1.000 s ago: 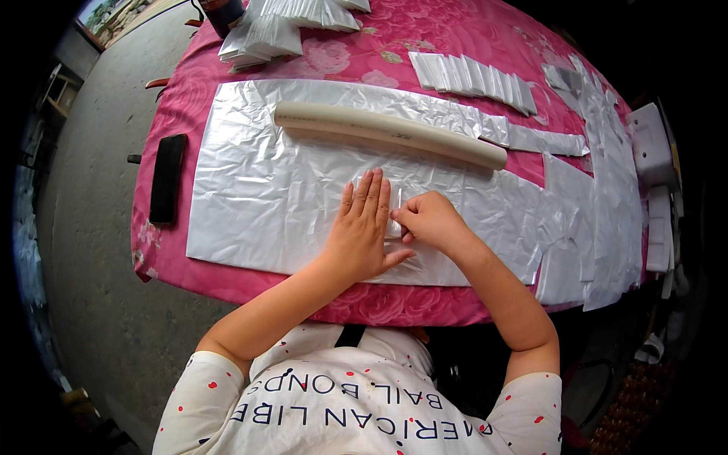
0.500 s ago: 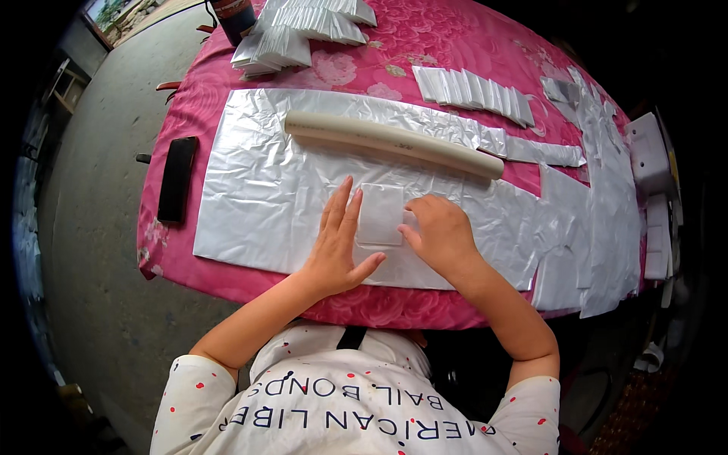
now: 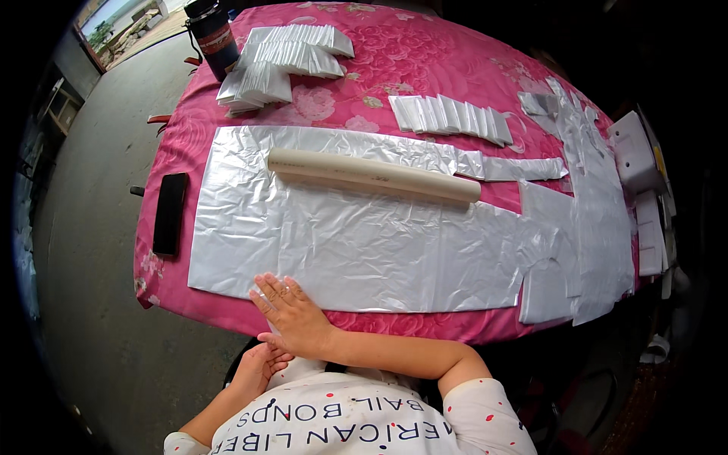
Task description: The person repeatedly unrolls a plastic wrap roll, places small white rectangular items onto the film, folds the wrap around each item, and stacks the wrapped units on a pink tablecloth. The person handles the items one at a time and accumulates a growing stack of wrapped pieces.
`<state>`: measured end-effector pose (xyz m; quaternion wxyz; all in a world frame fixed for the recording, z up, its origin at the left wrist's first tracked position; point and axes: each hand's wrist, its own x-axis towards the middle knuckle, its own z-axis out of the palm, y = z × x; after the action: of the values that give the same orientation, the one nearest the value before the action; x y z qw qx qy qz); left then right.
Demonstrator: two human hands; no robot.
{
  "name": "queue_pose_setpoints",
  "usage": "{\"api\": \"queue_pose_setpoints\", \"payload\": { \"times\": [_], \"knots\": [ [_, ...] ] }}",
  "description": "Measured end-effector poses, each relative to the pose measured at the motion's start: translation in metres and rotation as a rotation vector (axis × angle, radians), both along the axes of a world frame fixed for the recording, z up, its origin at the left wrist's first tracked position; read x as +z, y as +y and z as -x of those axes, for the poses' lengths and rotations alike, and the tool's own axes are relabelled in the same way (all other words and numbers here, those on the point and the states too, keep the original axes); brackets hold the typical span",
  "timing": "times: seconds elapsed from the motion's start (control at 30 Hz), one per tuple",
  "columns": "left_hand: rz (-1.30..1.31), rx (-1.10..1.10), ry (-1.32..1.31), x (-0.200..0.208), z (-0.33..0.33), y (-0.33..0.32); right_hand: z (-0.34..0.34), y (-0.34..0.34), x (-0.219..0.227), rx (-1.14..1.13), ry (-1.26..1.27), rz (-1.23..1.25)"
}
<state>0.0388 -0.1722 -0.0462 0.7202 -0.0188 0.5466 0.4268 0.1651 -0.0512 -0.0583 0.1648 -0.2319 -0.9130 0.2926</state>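
Note:
A wide pile of flat, silvery-white plastic bags [image 3: 364, 262] lies on the table in front of me. My right hand [image 3: 299, 322] reaches across my body to the pile's near edge, its fingers stretched out and fairly flat. Below its thumb my left hand [image 3: 262, 370] is low beside my lap, fingers curled. A small pale patch shows by the right thumb; I cannot tell what it is. A beige plastic pipe [image 3: 371, 174] rests across the pile, its left end farther away than its right. The small folded square from before does not show.
Stacks of folded plastic packets [image 3: 292, 57] stand at the far left near a dark flask [image 3: 212, 38]. A row of packets [image 3: 451, 119] lies beyond the pipe. Left is a black phone [image 3: 170, 214]. Loose plastic sheets [image 3: 599, 227] and white boxes [image 3: 635, 155] are at right.
Both hands have left the folded square on the pile and moved toward me and to the left. The square is gone from the pile. The view has shifted; the pipe still lies across the pile.

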Motion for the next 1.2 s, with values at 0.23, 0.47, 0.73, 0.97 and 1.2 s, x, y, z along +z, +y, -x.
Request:
{"api": "queue_pose_setpoints", "payload": {
  "times": [0.23,0.47,0.73,0.97,1.2],
  "knots": [
    [-0.268,-0.41,0.687,0.008,0.009,-0.003,-0.007,-0.007,0.019,0.25,0.222,-0.012],
    [-1.153,-0.878,1.493,0.075,-0.019,0.097,-0.081,0.065,0.065,0.387,-0.253,-0.238],
    [-1.513,-1.276,1.347,0.102,-0.049,0.164,-0.12,0.093,0.127,0.111,0.175,-0.176],
    [-1.494,-1.085,1.302,0.117,-0.061,0.219,-0.149,0.146,0.116,0.065,0.241,-0.145],
    [-0.86,-0.684,0.808,0.09,-0.057,0.331,-0.252,0.292,0.081,-0.797,0.726,0.487]
  ]
}}
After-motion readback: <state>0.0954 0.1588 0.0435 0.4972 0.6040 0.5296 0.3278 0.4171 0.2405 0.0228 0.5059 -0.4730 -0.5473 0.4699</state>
